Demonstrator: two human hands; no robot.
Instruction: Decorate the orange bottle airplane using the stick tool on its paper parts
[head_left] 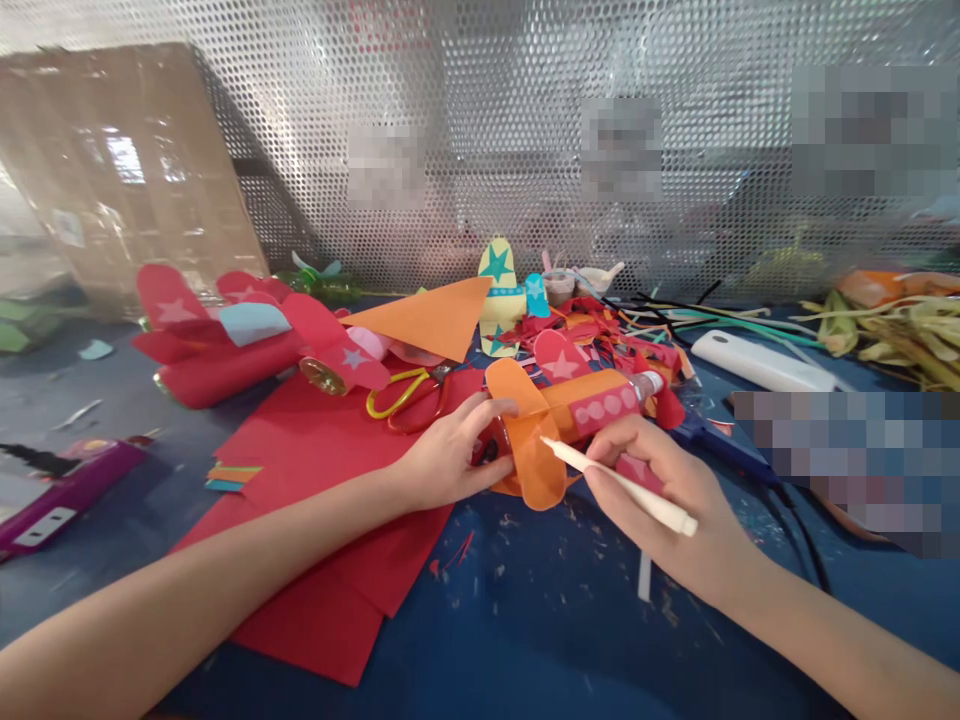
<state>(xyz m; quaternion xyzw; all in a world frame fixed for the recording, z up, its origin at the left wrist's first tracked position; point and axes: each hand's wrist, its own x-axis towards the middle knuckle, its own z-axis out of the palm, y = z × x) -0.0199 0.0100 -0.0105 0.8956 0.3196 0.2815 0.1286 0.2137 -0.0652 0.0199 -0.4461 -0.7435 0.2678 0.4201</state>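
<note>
Nearest stuff first: the right hand (686, 490) pinched a slim cream-coloured pen (656, 504) between thumb and fingers, tip at the rounded orange paper wing (546, 482); couldn't tell if it touched. The left hand (446, 452) had thumb and fingers parted around the nose of the orange paper-covered toy plane (589, 384), between both hands over the dark blue table (525, 630). Imo light, short strokes with the nose braced suited it, since paper probably flexed. Red and orange paper scraps (600, 322) lay just behind, best kept off the wing.
</note>
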